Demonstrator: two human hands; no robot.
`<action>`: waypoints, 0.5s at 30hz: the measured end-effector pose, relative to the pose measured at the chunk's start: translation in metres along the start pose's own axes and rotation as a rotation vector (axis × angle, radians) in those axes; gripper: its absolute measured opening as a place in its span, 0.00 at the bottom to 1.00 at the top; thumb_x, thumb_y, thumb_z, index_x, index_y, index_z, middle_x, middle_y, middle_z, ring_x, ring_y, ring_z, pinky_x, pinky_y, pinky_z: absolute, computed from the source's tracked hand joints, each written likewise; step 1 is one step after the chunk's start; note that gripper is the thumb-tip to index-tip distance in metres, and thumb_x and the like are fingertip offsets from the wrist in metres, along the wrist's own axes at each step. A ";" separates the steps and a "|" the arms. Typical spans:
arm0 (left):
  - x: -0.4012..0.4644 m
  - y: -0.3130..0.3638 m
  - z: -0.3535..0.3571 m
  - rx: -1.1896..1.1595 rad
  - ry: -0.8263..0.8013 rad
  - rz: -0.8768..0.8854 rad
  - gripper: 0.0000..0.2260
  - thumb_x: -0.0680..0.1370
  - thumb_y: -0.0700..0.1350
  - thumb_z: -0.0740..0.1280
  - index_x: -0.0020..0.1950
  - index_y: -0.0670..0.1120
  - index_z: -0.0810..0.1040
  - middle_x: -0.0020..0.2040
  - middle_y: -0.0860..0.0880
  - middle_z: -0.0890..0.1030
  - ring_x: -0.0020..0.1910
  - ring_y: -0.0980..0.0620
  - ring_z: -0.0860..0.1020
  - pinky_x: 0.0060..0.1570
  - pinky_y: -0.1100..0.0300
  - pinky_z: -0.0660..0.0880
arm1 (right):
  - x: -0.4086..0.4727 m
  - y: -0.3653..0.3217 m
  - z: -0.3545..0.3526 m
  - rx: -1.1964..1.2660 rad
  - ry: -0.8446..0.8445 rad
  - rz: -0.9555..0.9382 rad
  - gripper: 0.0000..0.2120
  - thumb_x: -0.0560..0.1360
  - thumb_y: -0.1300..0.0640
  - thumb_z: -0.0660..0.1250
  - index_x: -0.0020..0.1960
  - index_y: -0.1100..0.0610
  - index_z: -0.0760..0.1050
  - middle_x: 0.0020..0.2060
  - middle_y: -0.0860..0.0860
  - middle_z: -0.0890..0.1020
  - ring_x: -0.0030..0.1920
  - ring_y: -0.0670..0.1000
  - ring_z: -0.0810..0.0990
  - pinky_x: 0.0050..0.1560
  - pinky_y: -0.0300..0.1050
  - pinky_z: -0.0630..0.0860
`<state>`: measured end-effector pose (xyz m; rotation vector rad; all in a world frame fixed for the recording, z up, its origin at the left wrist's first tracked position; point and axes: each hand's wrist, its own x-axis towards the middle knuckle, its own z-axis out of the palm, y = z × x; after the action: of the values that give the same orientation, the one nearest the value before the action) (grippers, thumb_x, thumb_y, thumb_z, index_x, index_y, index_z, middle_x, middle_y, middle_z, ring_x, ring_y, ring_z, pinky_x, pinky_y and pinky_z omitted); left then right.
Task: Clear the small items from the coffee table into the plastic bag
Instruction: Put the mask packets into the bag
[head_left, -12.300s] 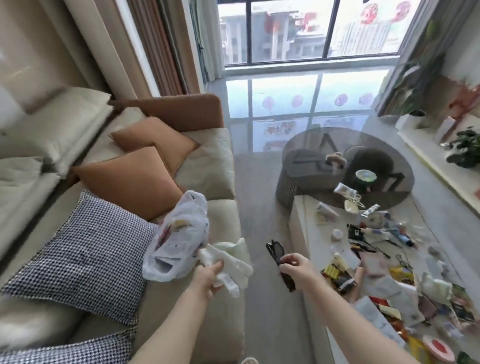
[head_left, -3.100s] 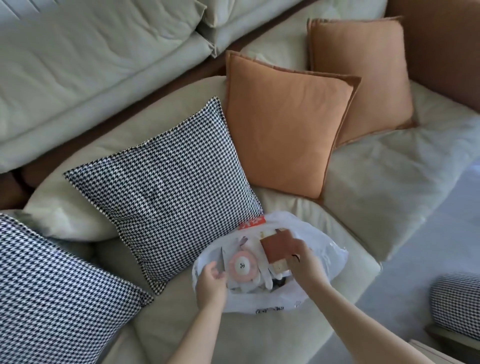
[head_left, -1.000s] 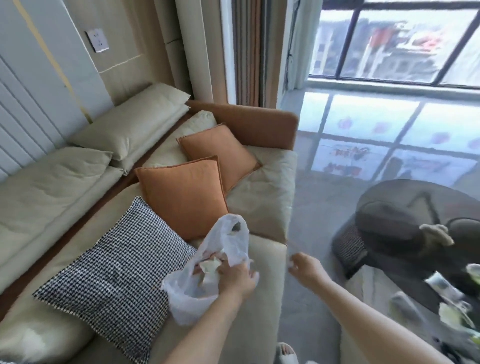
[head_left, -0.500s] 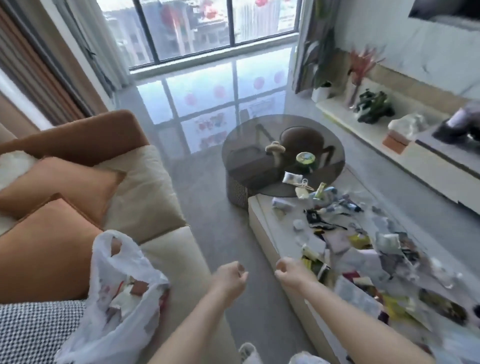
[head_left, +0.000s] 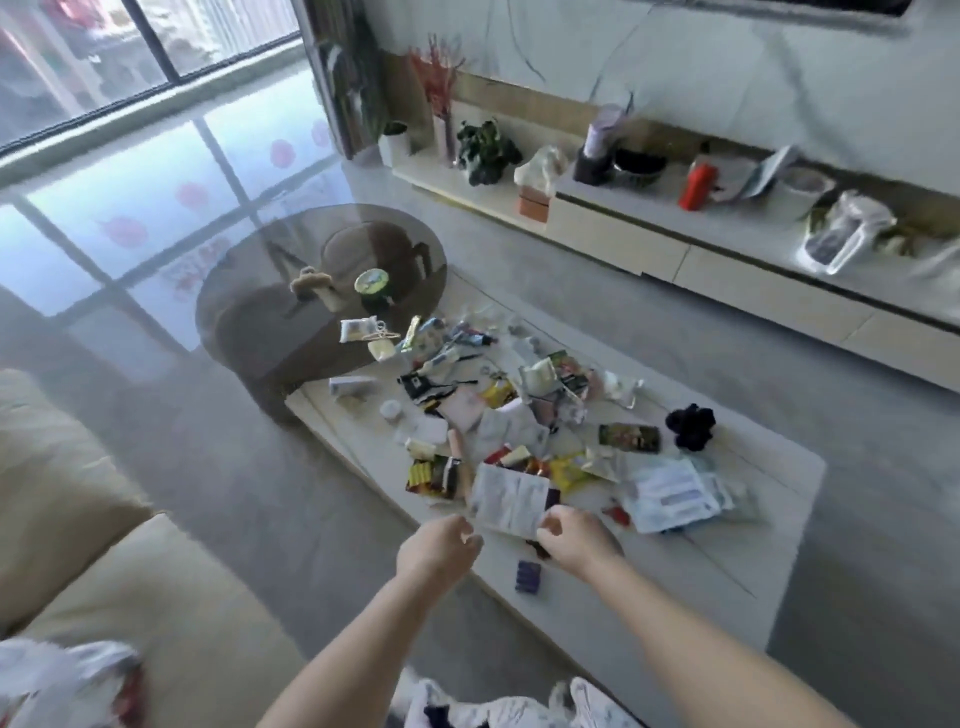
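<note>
I judge the job far from done: the worktop (head_left: 727, 545) carries a wide heap of wrappers, packets and tubes. The plastic bag (head_left: 67, 680) lies on the sofa (head_left: 104, 519) at the near left, something red showing inside it. My left hand (head_left: 439, 545) and right hand (head_left: 576, 540) hover side by side over the near edge, fingers loosely curled, holding nothing. A white paper sheet (head_left: 511, 499) lies just beyond them, and a small dark blue packet (head_left: 528, 576) sits just below and between them.
</note>
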<state>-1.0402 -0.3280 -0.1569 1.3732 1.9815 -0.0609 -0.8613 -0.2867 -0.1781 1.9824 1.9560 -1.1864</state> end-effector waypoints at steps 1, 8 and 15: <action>0.001 0.015 0.013 -0.004 -0.016 0.017 0.14 0.78 0.55 0.60 0.60 0.53 0.77 0.60 0.54 0.79 0.58 0.53 0.77 0.50 0.61 0.73 | -0.003 0.020 -0.009 0.019 0.011 0.024 0.13 0.76 0.50 0.61 0.54 0.55 0.77 0.52 0.53 0.81 0.53 0.55 0.79 0.52 0.47 0.76; 0.007 0.108 0.086 -0.045 -0.179 0.029 0.11 0.77 0.54 0.61 0.51 0.52 0.80 0.47 0.52 0.81 0.45 0.52 0.80 0.43 0.61 0.75 | -0.013 0.140 -0.054 0.119 0.102 0.217 0.13 0.76 0.50 0.61 0.57 0.52 0.76 0.56 0.51 0.81 0.57 0.54 0.78 0.52 0.42 0.73; 0.038 0.151 0.109 0.043 -0.253 0.070 0.11 0.78 0.47 0.58 0.52 0.47 0.79 0.43 0.50 0.78 0.43 0.50 0.79 0.33 0.64 0.69 | 0.012 0.191 -0.081 0.245 0.162 0.319 0.12 0.76 0.51 0.61 0.55 0.53 0.77 0.54 0.51 0.81 0.55 0.55 0.78 0.47 0.42 0.71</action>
<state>-0.8641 -0.2778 -0.2084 1.3880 1.7296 -0.2349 -0.6579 -0.2610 -0.2111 2.4688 1.5322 -1.2639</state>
